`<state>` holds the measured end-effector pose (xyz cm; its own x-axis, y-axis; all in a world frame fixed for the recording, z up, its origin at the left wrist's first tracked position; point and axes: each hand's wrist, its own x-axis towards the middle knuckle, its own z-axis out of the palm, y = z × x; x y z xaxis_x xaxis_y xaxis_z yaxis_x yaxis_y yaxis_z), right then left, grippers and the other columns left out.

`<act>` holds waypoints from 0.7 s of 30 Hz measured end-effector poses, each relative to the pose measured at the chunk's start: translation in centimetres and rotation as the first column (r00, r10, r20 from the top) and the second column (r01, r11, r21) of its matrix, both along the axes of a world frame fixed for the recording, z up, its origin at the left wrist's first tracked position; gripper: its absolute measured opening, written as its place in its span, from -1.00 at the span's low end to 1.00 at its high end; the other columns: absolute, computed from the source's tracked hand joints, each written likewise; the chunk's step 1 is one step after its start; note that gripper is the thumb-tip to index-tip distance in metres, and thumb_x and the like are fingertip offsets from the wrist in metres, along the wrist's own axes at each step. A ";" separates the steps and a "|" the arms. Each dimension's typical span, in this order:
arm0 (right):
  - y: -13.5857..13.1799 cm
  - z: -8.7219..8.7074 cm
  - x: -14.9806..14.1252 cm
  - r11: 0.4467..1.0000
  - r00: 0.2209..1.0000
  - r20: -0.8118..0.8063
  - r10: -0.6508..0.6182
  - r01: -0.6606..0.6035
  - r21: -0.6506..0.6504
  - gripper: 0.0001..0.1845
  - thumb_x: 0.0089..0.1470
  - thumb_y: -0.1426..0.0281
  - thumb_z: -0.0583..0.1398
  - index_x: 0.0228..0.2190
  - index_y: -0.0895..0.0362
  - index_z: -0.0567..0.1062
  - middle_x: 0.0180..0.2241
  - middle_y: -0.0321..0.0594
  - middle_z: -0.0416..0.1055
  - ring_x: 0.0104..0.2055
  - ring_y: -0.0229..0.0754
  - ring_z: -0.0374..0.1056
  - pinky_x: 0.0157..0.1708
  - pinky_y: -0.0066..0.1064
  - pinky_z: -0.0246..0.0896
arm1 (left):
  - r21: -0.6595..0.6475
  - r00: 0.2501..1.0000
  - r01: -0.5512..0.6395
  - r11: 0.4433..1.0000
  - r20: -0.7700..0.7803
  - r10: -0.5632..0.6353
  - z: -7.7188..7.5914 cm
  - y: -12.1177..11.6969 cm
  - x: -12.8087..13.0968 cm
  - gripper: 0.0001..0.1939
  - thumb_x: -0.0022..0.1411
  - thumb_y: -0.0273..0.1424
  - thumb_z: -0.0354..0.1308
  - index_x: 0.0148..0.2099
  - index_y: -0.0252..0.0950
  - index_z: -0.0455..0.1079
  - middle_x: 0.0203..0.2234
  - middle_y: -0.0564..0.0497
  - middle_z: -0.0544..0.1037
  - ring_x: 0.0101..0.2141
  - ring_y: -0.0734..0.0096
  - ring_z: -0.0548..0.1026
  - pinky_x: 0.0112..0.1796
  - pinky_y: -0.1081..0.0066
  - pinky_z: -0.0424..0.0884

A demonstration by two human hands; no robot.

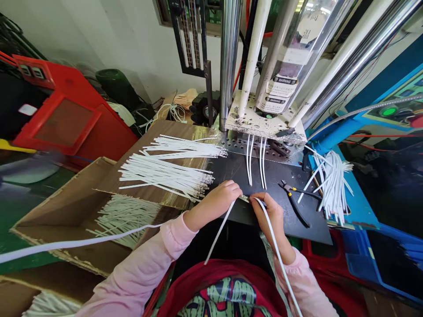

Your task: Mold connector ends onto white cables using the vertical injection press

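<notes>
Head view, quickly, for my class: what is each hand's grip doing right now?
Left hand: closed, pinching a straight, thin white strip.
Right hand: closed, pinching a curved, thin white strip.

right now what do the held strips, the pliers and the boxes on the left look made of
Strips: flexible plastic or coated wire, white and fairly matte; they bend in smooth curves, but the core is hidden.
Pliers: metal jaws, going by their grey look; black and yellow grips, probably plastic or rubber.
Boxes: likely cardboard, dull brown with ragged edges.
</notes>
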<state>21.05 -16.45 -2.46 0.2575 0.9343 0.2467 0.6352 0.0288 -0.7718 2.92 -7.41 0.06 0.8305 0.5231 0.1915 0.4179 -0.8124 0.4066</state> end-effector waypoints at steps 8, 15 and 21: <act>0.2 0.0 0.6 1.000 1.000 -0.005 0.013 -0.013 0.006 -0.82 0.21 0.27 0.18 -0.30 0.07 0.55 -0.33 -0.25 0.57 -0.31 -0.16 0.48 -0.20 -0.36 0.36 | -0.148 0.929 -0.156 0.977 0.314 0.196 -2.7 0.4 -0.1 -0.86 0.39 -0.49 0.04 -0.17 -0.30 0.44 -0.25 -0.07 0.54 -0.18 0.30 0.48 -0.08 0.30 0.44; -0.3 0.1 1.2 0.994 0.994 0.019 0.108 -0.108 -0.032 -0.85 0.20 0.28 0.19 -0.30 0.05 0.55 -0.33 -0.27 0.57 -0.29 -0.17 0.48 -0.21 -0.38 0.35 | -0.157 0.909 -0.215 0.964 0.329 0.256 -2.5 -3.0 -0.1 -0.85 0.42 -0.48 0.01 -0.16 -0.30 0.41 -0.26 -0.07 0.52 -0.19 0.29 0.47 -0.09 0.30 0.45; -0.3 0.9 1.5 0.985 0.986 0.024 0.168 -0.166 -0.054 -0.86 0.21 0.30 0.20 -0.29 0.05 0.55 -0.34 -0.28 0.57 -0.31 -0.18 0.48 -0.25 -0.41 0.35 | -0.139 0.917 -0.215 0.967 0.312 0.248 -2.7 -3.4 -0.2 -0.85 0.42 -0.48 0.00 -0.16 -0.28 0.40 -0.25 -0.06 0.51 -0.18 0.28 0.46 -0.09 0.29 0.45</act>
